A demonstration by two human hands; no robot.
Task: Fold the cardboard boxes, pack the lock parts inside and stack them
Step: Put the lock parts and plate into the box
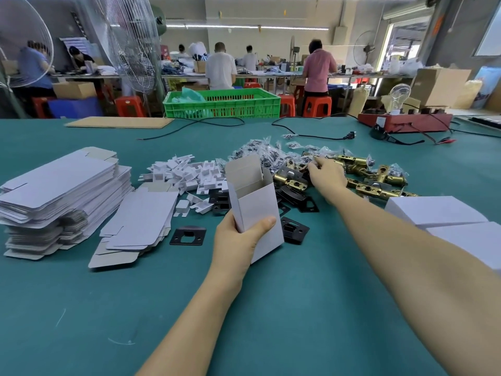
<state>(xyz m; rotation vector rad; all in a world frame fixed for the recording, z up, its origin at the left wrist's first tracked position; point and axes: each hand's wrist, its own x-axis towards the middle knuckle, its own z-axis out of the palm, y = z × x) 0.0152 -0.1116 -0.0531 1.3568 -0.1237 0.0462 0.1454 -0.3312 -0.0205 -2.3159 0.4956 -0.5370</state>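
On your far left a tall stack of flat boxes (58, 191) sits on the green tabletop (271, 308), and just beside it lies a smaller pile of flat boxes (138, 221), spread out a bit. Next to that pile one black plate (188, 235) lies alone. Behind it is a heap of little white plastic pieces (187, 173). In the middle, your left hand (238, 240) holds a folded white box (254, 204) by its lower part, thumb on the front and fingers curled around the back. The box stands up, tipped a little, with its top flap open. More black plates (294, 229) lie around and behind the box. A bit to the right, your right hand (326, 173) reaches out over the pile of lock parts. Its fingers (315, 164) are bent down onto small clear bags of screws (267, 150), but you cannot tell if they are really holding one. Gold latch parts (375, 176) lie under and to the right of that hand. On the far right, closed white boxes (433, 213) sit side by side near your right arm. At the back edge of the tabletop there is a flat brown cardboard sheet (119, 122), black cables (311, 131) and a red box with a light bulb (404, 122), and behind the tabletop stands a green crate (222, 104).
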